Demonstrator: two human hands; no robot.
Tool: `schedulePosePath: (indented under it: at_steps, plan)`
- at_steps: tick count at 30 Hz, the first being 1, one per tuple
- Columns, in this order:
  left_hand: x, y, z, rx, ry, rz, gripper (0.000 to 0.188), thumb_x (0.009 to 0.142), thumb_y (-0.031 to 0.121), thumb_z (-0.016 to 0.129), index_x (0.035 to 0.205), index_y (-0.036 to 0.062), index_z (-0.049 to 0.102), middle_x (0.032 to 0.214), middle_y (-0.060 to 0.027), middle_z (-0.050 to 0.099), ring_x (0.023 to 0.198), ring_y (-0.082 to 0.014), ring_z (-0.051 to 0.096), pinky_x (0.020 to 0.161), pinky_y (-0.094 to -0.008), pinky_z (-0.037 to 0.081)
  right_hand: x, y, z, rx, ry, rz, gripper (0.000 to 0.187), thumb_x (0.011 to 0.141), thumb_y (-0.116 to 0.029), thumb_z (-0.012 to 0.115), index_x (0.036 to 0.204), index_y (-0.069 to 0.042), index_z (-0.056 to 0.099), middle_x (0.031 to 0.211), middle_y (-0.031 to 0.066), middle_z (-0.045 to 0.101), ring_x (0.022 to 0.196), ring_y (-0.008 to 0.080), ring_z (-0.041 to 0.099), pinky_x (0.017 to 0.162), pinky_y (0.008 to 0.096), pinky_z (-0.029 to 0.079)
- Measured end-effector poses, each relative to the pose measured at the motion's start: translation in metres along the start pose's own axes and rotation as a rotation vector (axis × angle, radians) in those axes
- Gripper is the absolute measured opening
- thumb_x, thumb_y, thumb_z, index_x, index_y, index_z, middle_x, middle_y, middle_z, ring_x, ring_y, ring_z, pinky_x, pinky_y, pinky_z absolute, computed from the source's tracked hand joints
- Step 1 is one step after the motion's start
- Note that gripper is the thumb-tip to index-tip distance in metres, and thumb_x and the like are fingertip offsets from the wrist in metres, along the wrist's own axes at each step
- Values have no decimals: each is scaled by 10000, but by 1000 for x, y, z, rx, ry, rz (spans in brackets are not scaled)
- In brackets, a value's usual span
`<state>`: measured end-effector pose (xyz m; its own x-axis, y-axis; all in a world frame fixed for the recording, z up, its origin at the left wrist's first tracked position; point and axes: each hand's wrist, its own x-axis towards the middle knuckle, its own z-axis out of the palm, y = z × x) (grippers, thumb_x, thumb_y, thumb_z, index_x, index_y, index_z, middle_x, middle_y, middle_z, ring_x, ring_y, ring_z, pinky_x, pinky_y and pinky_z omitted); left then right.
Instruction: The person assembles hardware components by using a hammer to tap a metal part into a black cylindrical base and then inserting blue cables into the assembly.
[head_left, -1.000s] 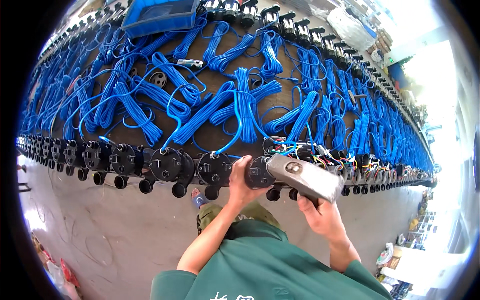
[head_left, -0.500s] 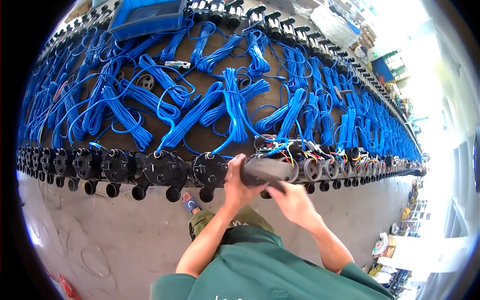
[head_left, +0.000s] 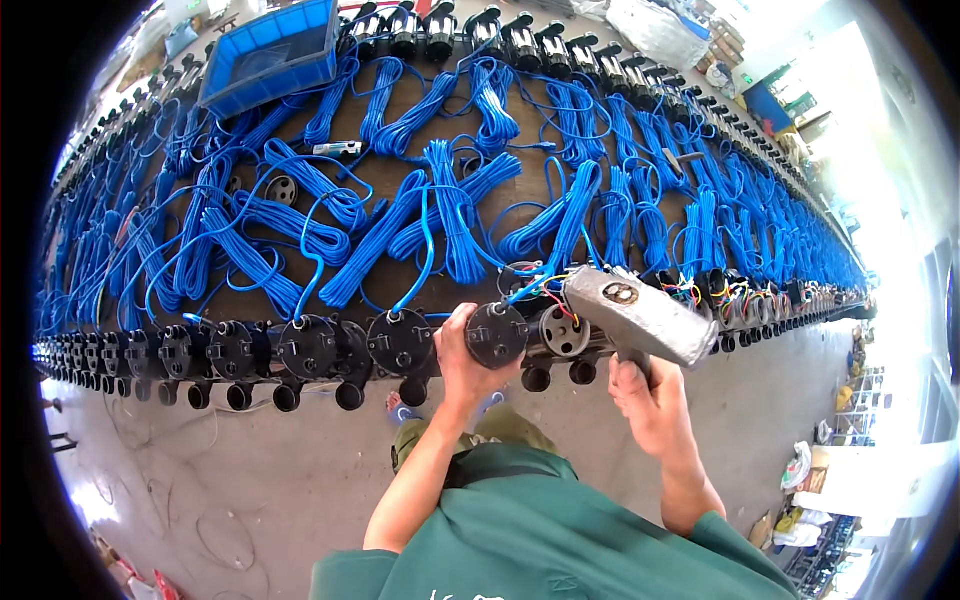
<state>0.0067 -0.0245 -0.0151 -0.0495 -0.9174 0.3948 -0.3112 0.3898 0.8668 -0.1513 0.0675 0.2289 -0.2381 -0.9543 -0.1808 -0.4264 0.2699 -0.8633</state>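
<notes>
A hammer with a heavy, scuffed silver head (head_left: 640, 315) is held by its handle in my right hand (head_left: 655, 405); the fingers are closed. The head is raised over the open, wired housings. To its left, a round black pump (head_left: 497, 335) has a flat black cap with a blue cable coming off it. My left hand (head_left: 465, 365) grips this pump's left side and underside, partly hidden by it. Directly right of it, a pump housing (head_left: 565, 330) shows a grey round end with coloured wires and no black cap.
A long row of capped black pumps (head_left: 308, 346) runs leftward along the table's near edge. Bundled blue cables (head_left: 455, 215) cover the brown tabletop (head_left: 400, 165). A blue plastic bin (head_left: 272, 55) and a row of black-and-silver pumps (head_left: 522, 42) stand at the far side.
The hammer has swung up and right, away from the pump at my left hand, and its head now shows sharply. My left hand stays on the pump; the view has shifted slightly.
</notes>
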Motion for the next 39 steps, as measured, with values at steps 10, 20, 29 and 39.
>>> schedulePosePath:
  at_steps: [10, 20, 29, 39]
  plan:
    - [5, -10, 0, -11, -26, 28, 1005, 551, 287, 974, 1411, 62, 503, 1386, -156, 592, 1267, -354, 577, 1068, -464, 403, 0, 71, 88, -179, 8, 271, 361, 995, -255, 700, 1216, -3, 565, 901, 157, 686, 796, 295, 678, 718, 405, 546]
    - [9, -3, -5, -37, -62, 32, 1048, 536, 253, 970, 1430, 57, 459, 1396, -173, 572, 1277, -378, 555, 1080, -496, 414, -28, -17, 85, 355, 140, 374, 330, 1113, -333, 535, 992, -28, 572, 715, -11, 550, 566, 54, 476, 516, 246, 408]
    - [6, -9, 1, -117, 38, 74, 990, 542, 304, 966, 1387, 29, 529, 1365, -184, 613, 1203, -395, 604, 1029, -496, 453, -10, 63, 131, -320, 192, 284, 373, 1070, -343, 585, 918, -3, 613, 636, 192, 611, 561, 367, 590, 570, 420, 451]
    - [4, -13, -4, -93, 1, 1, 1040, 491, 233, 971, 1392, 17, 498, 1363, -193, 603, 1209, -397, 579, 1043, -515, 440, -21, -29, 81, 262, 235, 76, 406, 1115, -365, 522, 964, 8, 580, 664, 27, 543, 537, 90, 487, 492, 266, 409]
